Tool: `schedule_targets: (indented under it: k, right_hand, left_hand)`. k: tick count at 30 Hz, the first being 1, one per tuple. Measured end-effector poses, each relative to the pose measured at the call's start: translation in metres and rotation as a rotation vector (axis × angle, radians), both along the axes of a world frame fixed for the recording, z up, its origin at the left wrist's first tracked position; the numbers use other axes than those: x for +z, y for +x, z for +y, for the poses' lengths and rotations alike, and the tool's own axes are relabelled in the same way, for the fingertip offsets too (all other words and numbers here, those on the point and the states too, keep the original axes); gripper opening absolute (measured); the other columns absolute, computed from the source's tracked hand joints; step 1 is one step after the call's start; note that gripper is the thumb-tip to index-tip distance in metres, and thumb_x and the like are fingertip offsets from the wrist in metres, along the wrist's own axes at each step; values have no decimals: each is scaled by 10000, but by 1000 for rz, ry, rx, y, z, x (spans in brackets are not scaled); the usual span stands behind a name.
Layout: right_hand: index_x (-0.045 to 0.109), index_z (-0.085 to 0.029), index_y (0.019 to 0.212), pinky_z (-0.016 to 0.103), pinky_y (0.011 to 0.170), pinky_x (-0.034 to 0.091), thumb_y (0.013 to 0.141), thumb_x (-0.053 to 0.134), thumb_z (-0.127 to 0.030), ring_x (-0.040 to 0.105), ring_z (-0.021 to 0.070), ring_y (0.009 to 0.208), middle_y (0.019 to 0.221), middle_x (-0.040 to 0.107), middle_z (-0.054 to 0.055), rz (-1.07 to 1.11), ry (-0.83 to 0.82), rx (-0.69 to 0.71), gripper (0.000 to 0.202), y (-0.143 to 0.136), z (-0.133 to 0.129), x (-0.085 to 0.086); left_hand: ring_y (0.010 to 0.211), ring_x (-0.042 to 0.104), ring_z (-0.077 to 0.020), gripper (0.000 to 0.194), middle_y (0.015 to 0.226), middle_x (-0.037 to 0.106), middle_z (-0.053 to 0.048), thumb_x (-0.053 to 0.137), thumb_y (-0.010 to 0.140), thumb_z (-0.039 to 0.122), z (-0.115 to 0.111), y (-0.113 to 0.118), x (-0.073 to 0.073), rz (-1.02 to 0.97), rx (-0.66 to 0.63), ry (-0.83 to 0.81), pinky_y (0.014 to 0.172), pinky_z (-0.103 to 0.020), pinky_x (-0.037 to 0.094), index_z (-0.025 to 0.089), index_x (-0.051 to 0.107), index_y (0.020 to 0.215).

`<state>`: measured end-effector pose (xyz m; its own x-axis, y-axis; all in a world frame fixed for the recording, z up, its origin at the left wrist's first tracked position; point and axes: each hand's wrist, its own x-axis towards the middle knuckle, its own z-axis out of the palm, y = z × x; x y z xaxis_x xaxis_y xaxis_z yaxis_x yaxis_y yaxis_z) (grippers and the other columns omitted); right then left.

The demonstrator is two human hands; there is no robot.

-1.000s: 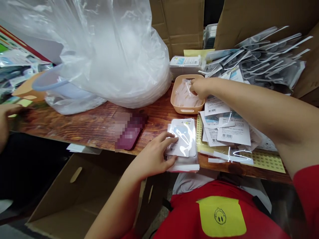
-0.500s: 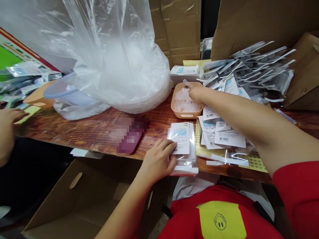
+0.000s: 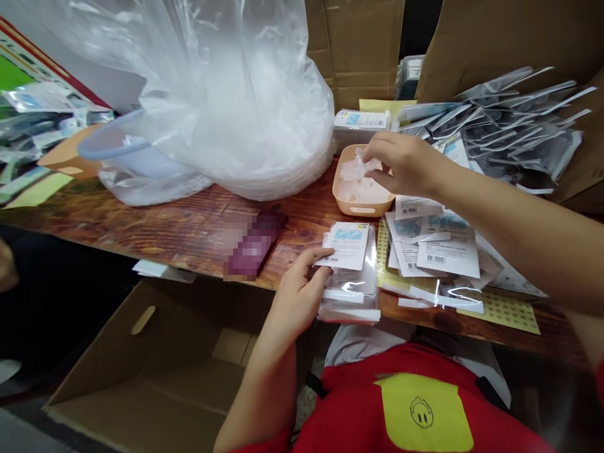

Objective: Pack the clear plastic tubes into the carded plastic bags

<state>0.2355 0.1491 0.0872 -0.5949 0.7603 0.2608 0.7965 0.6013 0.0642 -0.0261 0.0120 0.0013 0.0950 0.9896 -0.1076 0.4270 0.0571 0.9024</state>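
Observation:
My left hand [image 3: 304, 286] pinches the left edge of a white printed card [image 3: 350, 246], which lies over a stack of clear plastic sleeves [image 3: 353, 296] at the table's front edge. Above the right side of an orange tray [image 3: 363, 210], my right hand [image 3: 394, 160] has its fingertips closed on a small clear piece [image 3: 361, 154]. Similar translucent pieces [image 3: 353, 189] fill the tray. To the right of the sleeves, several packaged cards [image 3: 446, 251] are heaped on a yellow dotted sheet [image 3: 509, 311].
A big clear plastic bag [image 3: 245, 119] bulges over the table [image 3: 189, 233] at the back. A dark red phone-like object [image 3: 257, 245] lies left of the sleeves. Filled sleeves [image 3: 519, 126] pile up back right. An open cardboard box [image 3: 155, 371] stands below. Another person's hand [image 3: 7, 267] shows far left.
My right hand has lifted and drawn back a little from the tray with a clear piece. The card under my left hand is now tilted and raised. The other person's hand has moved down and left.

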Motion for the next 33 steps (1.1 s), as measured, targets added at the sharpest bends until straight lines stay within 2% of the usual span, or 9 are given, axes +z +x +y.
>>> schedule_targets:
  k: [4, 7, 9, 15, 18, 21, 25, 30, 33]
  right_hand:
    - [618, -206, 1118, 331, 910, 575, 1016, 594, -250, 677, 165, 968, 1052, 709, 63, 437, 201, 336, 114, 2, -100, 5]
    - [597, -191, 1128, 257, 850, 588, 1001, 615, -178, 685, 133, 980, 1088, 722, 71, 497, 113, 485, 129, -1, -157, -5]
    - [605, -173, 1122, 269, 798, 586, 1017, 591, -180, 688, 145, 938, 1105, 726, 91, 453, 115, 496, 107, -4, -175, -15]
    - [665, -104, 1087, 348, 797, 580, 1053, 491, -194, 673, 200, 910, 1055, 710, 135, 300, 226, 404, 199, -14, -170, -44]
    - [601, -87, 1348, 374, 855, 601, 1064, 463, -235, 670, 225, 1048, 1269, 655, 166, 300, 135, 360, 348, -14, -169, -48]
    - [390, -149, 1610, 423, 1020, 608, 1037, 566, -452, 585, 278, 1318, 1463, 519, 191, 434, 22, 284, 672, -3, -176, -42]
    - [414, -208, 1617, 411, 1174, 553, 1002, 595, -578, 517, 265, 1434, 1509, 460, 175, 575, -140, 151, 741, 16, -185, -36]
    - [446, -162, 1628, 534, 1213, 509, 941, 623, -711, 427, 341, 1541, 1659, 354, 192, 536, -299, 106, 897, 19, -189, -45]
    - [532, -154, 1577, 501, 1209, 519, 966, 647, -631, 459, 310, 1528, 1635, 418, 171, 634, -308, 116, 784, 10, -192, -50]
  left_hand:
    - [815, 714, -208, 375, 844, 739, -42, 643, 780, 362, -5, 16, 5, -175, 105, -38, 726, -298, 534, 166, 702, 1093]
    - [648, 664, -164, 345, 708, 692, -5, 699, 739, 361, -12, 30, 11, -337, 127, -60, 600, -251, 481, 169, 672, 1024]
    - [582, 630, -146, 349, 651, 660, 12, 725, 718, 357, -17, 38, 14, -434, 121, -77, 558, -238, 463, 170, 656, 1005]
    - [493, 563, -112, 370, 625, 622, 43, 775, 693, 354, -32, 58, 19, -594, 94, -153, 478, -216, 441, 186, 623, 985]
    - [493, 541, -90, 297, 614, 594, 58, 785, 702, 331, -36, 61, 19, -641, 103, -112, 480, -196, 432, 192, 608, 895]
    - [483, 488, -70, 235, 573, 569, 62, 761, 712, 286, -38, 60, 21, -634, 112, -91, 470, -172, 382, 183, 630, 878]
    - [483, 507, -95, 254, 552, 558, 54, 745, 717, 293, -42, 59, 22, -609, 122, -101, 443, -178, 338, 183, 677, 935]
    - [505, 515, -91, 161, 599, 580, 38, 744, 775, 256, -50, 60, 24, -580, 89, 19, 475, -193, 393, 193, 711, 919]
    - [552, 557, -85, 84, 696, 635, 19, 719, 835, 210, -57, 60, 26, -595, 53, 92, 510, -185, 445, 200, 720, 918]
